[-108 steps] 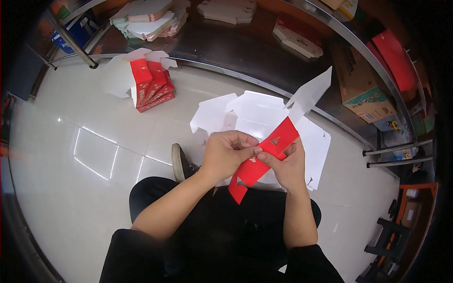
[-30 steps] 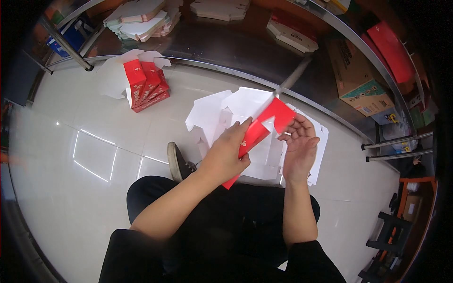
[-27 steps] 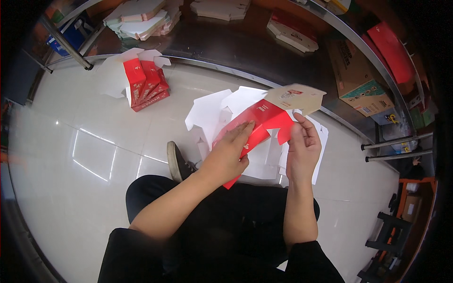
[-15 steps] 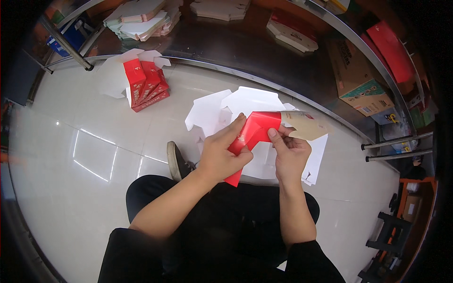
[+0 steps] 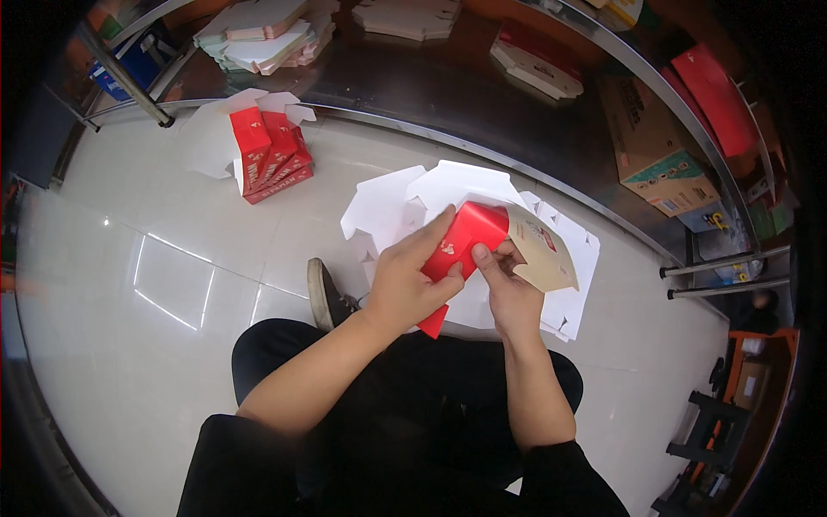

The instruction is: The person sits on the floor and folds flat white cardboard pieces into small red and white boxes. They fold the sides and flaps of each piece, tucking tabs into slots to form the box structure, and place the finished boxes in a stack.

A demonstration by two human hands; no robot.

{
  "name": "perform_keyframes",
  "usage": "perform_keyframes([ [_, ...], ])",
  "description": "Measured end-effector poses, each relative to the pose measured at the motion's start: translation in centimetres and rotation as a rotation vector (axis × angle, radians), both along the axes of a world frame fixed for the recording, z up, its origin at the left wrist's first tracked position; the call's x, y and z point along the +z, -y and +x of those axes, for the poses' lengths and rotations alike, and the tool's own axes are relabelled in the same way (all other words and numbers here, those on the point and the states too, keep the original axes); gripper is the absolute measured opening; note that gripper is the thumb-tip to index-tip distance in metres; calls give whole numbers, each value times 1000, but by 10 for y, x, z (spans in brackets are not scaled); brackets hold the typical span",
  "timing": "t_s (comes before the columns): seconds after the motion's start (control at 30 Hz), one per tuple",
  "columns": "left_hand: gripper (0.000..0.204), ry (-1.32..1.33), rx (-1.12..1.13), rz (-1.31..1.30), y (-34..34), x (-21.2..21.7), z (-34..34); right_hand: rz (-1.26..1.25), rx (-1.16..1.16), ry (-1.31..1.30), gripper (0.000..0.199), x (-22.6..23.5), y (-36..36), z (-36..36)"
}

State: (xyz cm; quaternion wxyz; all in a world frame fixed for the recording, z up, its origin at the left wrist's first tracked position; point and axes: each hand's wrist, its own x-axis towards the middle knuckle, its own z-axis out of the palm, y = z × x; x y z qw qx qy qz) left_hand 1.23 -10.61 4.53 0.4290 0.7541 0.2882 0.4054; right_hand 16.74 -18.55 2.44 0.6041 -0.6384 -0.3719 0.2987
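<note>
Between my hands is a red and cream cardboard box (image 5: pixel 474 231), partly folded, with its cream panel standing out on the right. My left hand (image 5: pixel 409 274) closes around the box's left side, fingers behind and thumb in front. My right hand (image 5: pixel 510 289) pinches its right side, the thumb pressing on the red face near the cream panel; some fingers are hidden behind the card. Beneath the box, unfolded white cardboard blanks (image 5: pixel 573 250) lie spread on the floor. A small red flap sticks out below my left hand.
Several folded red boxes (image 5: pixel 274 153) stand nested against white card at the far left. Flat card stacks (image 5: pixel 258 30) rest on the dark metal shelf (image 5: pixel 388 86) beyond. A brown carton (image 5: pixel 646 138) sits on it at right. My shoe (image 5: pixel 326 297) is left of the blanks.
The red panel now lies flatter and faces up, and the cream panel has swung downward toward me. My right hand has shifted slightly left and nearer.
</note>
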Motion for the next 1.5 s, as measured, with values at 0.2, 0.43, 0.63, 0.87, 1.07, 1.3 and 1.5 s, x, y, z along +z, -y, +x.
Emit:
perform_keyframes([
  [0.2,79,-88,-285,-201,-17,3,-5,56,160,249,29,17,7,0],
  [0.43,84,449,51,-936,-42,-4,-9,77,423,311,51,39,3,14],
  [0.63,87,630,129,-1020,-44,4,-12,235,156,617,20,25,1,6],
  [0.87,86,525,-51,-855,-19,1,0,287,-167,699,13,21,-1,-18],
  [1.07,84,400,-71,-714,-17,1,0,300,-126,665,16,20,1,-20],
  [1.3,75,455,-20,-762,-18,2,-2,260,-121,582,12,24,-3,-16],
  [1.5,71,479,-18,-793,-19,7,0,54,-93,-90,18,22,0,-4],
])
